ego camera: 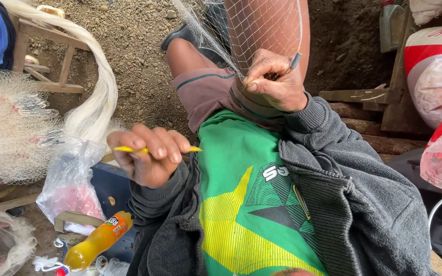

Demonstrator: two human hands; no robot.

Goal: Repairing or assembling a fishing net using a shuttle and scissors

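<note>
Head view. The left hand point(149, 153) is closed around a thin yellow needle point(129, 150), held level above the lap. The right hand point(274, 82) pinches the fishing net point(262, 25) draped over the bare knee, with a small grey tool point(295, 60) between its fingers. An orange bottle point(98, 240) lies on the ground at lower left.

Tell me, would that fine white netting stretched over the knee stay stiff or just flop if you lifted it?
Probably floppy: the net drapes over the leg and follows its curve. It looks very light, since the thin, see-through mesh bunches into a soft heap on the left. It may snag easily; the right hand pinches single strands while the left hand holds a yellow netting needle.
</note>
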